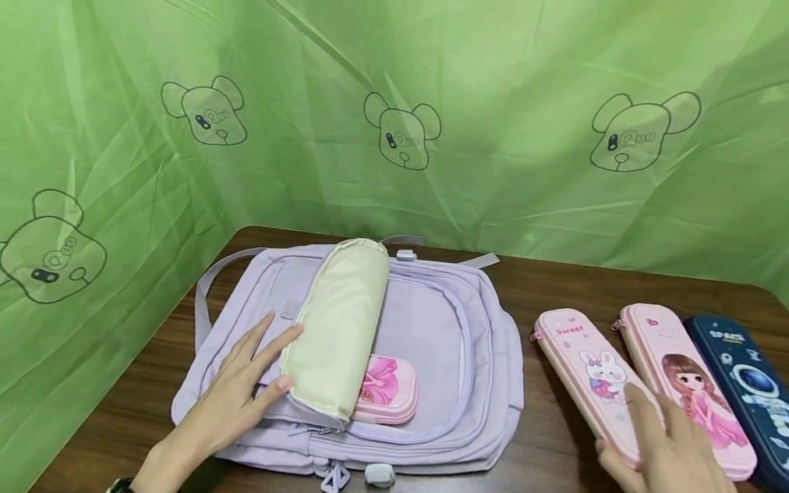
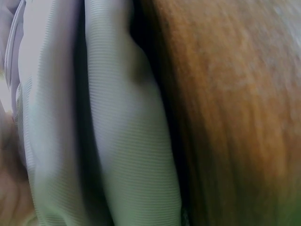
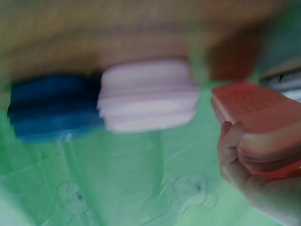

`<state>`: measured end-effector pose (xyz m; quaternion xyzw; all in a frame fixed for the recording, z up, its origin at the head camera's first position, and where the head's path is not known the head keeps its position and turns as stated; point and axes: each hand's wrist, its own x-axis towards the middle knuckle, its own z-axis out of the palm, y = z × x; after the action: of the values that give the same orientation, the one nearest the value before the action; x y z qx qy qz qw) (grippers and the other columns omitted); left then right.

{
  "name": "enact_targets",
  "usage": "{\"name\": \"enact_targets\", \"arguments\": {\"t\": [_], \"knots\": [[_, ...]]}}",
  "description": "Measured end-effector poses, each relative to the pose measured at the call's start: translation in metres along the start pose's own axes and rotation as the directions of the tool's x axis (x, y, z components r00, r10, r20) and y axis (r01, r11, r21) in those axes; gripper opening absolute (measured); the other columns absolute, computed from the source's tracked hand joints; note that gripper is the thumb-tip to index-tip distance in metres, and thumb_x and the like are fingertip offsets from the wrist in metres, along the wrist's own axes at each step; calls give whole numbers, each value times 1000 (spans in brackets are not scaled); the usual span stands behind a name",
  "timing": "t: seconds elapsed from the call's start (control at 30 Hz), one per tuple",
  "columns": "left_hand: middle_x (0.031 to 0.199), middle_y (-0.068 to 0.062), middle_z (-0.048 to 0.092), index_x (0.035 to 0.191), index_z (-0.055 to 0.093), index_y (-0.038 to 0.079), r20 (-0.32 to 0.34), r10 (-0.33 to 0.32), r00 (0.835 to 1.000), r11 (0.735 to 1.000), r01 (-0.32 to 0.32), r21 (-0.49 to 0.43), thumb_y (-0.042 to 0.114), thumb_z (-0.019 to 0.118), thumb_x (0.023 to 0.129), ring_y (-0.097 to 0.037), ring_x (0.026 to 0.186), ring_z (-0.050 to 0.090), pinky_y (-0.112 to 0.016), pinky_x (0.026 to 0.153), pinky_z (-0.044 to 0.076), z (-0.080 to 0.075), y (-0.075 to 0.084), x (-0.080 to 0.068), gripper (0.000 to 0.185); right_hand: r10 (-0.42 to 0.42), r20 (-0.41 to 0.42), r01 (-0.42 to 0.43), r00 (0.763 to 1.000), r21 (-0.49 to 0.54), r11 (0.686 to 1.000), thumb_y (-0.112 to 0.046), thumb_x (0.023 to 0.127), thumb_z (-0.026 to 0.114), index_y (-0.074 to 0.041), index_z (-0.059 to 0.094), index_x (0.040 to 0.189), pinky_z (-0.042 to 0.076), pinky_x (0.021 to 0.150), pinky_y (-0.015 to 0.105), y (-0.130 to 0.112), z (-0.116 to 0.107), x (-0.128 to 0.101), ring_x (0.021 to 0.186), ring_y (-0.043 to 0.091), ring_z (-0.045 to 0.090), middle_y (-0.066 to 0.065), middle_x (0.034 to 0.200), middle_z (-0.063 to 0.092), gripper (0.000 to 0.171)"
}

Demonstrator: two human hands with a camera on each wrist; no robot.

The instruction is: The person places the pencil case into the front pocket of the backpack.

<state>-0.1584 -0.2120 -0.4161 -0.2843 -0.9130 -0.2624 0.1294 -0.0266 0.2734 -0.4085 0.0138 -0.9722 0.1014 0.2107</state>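
My right hand point(image 1: 680, 475) grips the near end of a pink pencil case point(image 1: 570, 336) with a white rabbit and the word Sweet. In the right wrist view, thumb and fingers wrap round that pencil case. At the left lies a lilac backpack point(image 1: 496, 373). My left hand point(image 1: 226, 396) rests on it with fingers spread, fingertips touching the edge of a cream fabric flap point(image 1: 342, 316) that looks folded back. Partly under this flap lies another pink pencil case point(image 1: 389, 387) with a pink dress picture; its left part is hidden.
Right of the rabbit case lie a pink pencil case point(image 1: 696, 382) with a girl on it and a dark blue one point(image 1: 762, 388) with an astronaut. All stand on a brown wooden table point(image 1: 522, 477). Green cloth point(image 1: 512, 194) with bear drawings hangs behind and at the left.
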Motion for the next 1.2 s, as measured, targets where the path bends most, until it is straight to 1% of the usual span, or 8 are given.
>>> {"name": "enact_targets", "arguments": {"t": [0.27,0.47,0.6,0.7,0.83,1.0,1.1,1.2], "knots": [[152,-13,18,144,35,31,-2,4,1000,1000,-4,2,37,60,89,-40,133,22,-68,95,20,0,1,1,61,-33,-127,54,991,165,985,-31,73,76,-7,41,137,26,88,66,6,-27,19,106,53,37,32,125,39,77],[152,-13,18,144,35,31,-3,15,1000,1000,-15,-1,36,60,89,-40,134,21,-68,95,20,2,1,4,61,-33,-128,58,991,197,979,-30,72,78,-12,42,139,28,85,63,2,-42,28,114,49,35,27,135,36,78],[153,-12,17,145,34,31,6,6,1000,1000,-6,-5,34,60,89,-39,134,20,-68,96,20,2,1,3,62,-109,-125,136,986,234,963,-21,68,81,-12,46,138,24,101,28,-3,-45,34,114,35,39,19,134,40,79],[153,-12,16,145,34,31,14,-4,1000,1000,5,-8,33,61,88,-39,135,18,-68,96,19,1,1,0,63,-172,-123,200,977,275,941,-15,62,84,-13,50,135,17,89,8,-9,-41,36,109,26,40,14,130,44,80],[153,-11,17,145,34,32,11,-10,1000,1000,10,-6,33,61,88,-39,135,18,-69,95,19,0,1,-1,63,-223,-92,241,970,321,916,-15,58,87,-14,52,133,23,85,10,-17,-31,36,107,18,41,9,130,44,82],[153,-12,17,145,34,32,9,-6,1000,1000,6,-1,33,61,88,-39,135,19,-69,95,19,0,0,-1,63,-358,-64,358,931,341,869,-21,65,84,-9,44,139,22,99,10,-23,-20,41,120,7,37,7,133,44,85],[153,-11,17,145,34,32,11,-6,1000,1000,6,-4,32,62,88,-39,135,19,-68,95,20,0,0,-1,63,-405,-54,399,913,329,856,-30,74,78,-6,34,144,16,104,12,-24,-14,48,129,9,31,10,141,38,86],[153,-10,16,145,33,32,16,-10,1000,1000,10,-8,31,62,88,-39,135,18,-68,95,20,-1,1,-1,64,-379,-64,379,923,317,869,-34,74,76,-4,26,147,16,104,12,-26,-8,54,128,21,34,15,145,30,93]]}}
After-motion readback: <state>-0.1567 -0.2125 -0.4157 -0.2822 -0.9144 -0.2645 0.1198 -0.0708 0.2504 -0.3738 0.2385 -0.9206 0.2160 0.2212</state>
